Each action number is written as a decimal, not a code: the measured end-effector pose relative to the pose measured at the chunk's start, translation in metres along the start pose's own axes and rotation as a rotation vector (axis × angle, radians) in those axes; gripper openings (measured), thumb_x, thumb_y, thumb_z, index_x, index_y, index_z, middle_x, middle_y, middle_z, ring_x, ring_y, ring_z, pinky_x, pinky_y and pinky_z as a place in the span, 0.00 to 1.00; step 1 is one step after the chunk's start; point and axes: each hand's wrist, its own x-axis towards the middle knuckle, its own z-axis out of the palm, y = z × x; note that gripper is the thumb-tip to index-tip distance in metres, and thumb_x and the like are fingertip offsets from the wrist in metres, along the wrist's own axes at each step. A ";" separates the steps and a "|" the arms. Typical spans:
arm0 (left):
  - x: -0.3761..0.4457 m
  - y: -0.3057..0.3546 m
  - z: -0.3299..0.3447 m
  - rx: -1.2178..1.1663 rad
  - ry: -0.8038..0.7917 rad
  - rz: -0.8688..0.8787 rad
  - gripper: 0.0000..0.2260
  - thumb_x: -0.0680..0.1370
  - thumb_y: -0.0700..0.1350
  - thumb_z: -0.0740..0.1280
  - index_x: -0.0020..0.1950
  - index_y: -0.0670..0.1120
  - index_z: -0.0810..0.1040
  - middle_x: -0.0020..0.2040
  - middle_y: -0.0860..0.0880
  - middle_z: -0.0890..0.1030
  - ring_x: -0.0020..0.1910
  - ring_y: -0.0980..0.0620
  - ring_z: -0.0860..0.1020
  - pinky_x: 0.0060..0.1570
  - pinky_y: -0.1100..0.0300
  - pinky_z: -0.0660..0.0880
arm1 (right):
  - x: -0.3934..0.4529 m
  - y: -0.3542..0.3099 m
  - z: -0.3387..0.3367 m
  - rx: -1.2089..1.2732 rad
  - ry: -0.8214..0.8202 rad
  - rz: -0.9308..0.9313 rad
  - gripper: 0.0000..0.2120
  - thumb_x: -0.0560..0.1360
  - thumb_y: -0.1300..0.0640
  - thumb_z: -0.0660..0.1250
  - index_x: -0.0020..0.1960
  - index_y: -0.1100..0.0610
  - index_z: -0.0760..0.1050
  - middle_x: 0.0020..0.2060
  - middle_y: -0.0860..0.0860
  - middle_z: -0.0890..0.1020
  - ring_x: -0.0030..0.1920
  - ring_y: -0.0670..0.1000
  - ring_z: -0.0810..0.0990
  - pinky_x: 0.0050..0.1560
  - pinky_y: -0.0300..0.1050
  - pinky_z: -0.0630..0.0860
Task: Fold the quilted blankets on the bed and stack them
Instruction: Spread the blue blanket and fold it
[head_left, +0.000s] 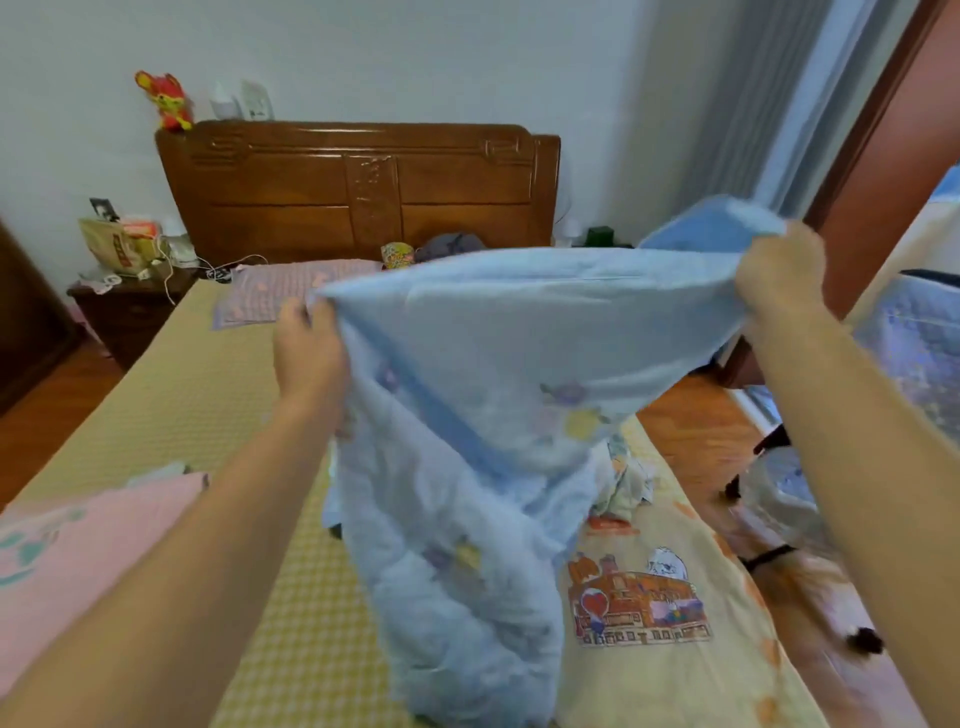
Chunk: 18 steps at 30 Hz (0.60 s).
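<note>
A light blue quilted blanket (498, 395) with small flower prints hangs in the air over the bed (171, 395). My left hand (309, 348) grips its top edge at the left. My right hand (779, 280) grips the top edge at the right, held higher. The blanket's lower part bunches on the mattress below. A yellow blanket (644, 597) with a cartoon house print lies on the bed's right side. A pink blanket (78, 561) lies at the bed's near left.
A carved wooden headboard (358, 187) stands at the far end, with a checked pillow (280, 291) in front of it. A cluttered nightstand (130, 296) is at the far left. Wooden floor (701, 431) and a fan or chair base lie to the right.
</note>
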 end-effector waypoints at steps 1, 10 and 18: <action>0.007 0.026 -0.007 -0.039 -0.033 0.067 0.10 0.84 0.51 0.60 0.44 0.50 0.73 0.40 0.49 0.73 0.39 0.53 0.72 0.40 0.55 0.70 | -0.014 0.005 0.000 -0.172 -0.001 -0.023 0.23 0.80 0.62 0.54 0.74 0.60 0.68 0.71 0.60 0.71 0.69 0.61 0.72 0.66 0.53 0.71; -0.062 0.074 0.000 -0.015 -1.082 0.215 0.09 0.80 0.52 0.67 0.41 0.50 0.78 0.35 0.48 0.74 0.34 0.52 0.69 0.31 0.60 0.65 | -0.183 0.027 0.063 -0.008 -1.184 -0.624 0.40 0.71 0.50 0.77 0.75 0.39 0.59 0.67 0.42 0.73 0.65 0.41 0.73 0.65 0.41 0.71; -0.115 -0.107 -0.063 0.884 -1.278 -0.140 0.15 0.66 0.59 0.75 0.47 0.55 0.77 0.43 0.56 0.81 0.43 0.53 0.82 0.44 0.54 0.81 | -0.147 0.115 0.080 -0.653 -0.398 -0.816 0.12 0.61 0.60 0.56 0.32 0.54 0.79 0.24 0.51 0.70 0.31 0.55 0.65 0.37 0.47 0.58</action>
